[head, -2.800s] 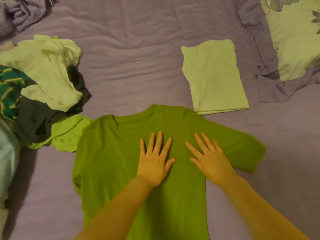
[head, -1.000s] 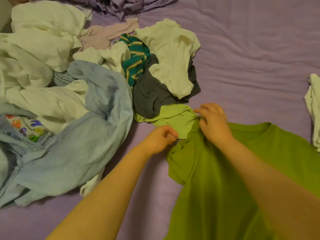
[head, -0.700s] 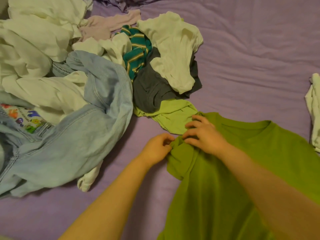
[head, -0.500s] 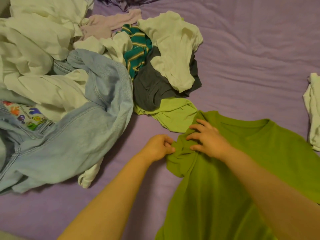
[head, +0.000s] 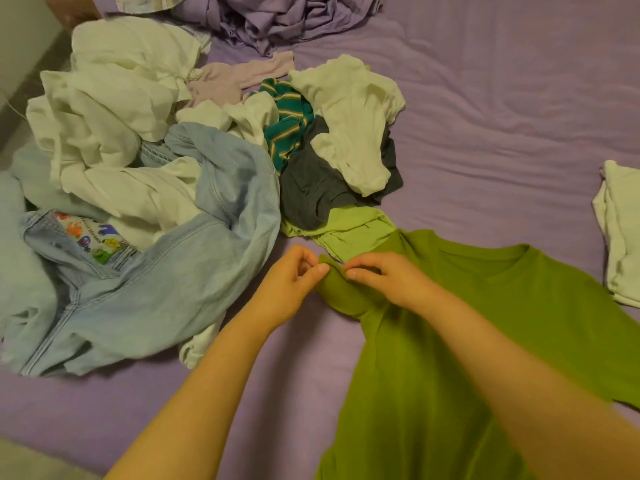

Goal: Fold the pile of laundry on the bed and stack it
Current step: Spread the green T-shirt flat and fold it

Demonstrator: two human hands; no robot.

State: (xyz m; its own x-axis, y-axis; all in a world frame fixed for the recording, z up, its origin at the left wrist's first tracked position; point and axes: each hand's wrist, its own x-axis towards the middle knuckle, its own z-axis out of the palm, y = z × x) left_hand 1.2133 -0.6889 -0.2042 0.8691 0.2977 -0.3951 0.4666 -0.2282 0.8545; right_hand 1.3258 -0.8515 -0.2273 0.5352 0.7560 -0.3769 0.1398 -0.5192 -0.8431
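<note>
A green T-shirt (head: 519,323) lies flat on the purple bed sheet (head: 485,116), collar pointing away from me. Its left sleeve is bunched up at the shoulder. My left hand (head: 287,289) pinches the edge of that sleeve between thumb and fingers. My right hand (head: 391,282) grips the same sleeve from the other side, fingers curled into the fabric. The unfolded laundry pile (head: 156,161) spreads over the left half of the bed. A folded pale shirt (head: 620,230) sits at the right edge, partly cut off.
The pile holds light blue jeans (head: 173,282), white garments (head: 114,98), a dark grey shirt (head: 311,192), a teal striped piece (head: 287,126) and a light green garment (head: 349,230) touching the T-shirt's shoulder. Crumpled purple bedding (head: 284,19) lies at the far end.
Earlier both hands lay flat on the T-shirt's chest. My view has since turned left, and both hands now hold the left sleeve, which they have bunched and pulled slightly toward me.
</note>
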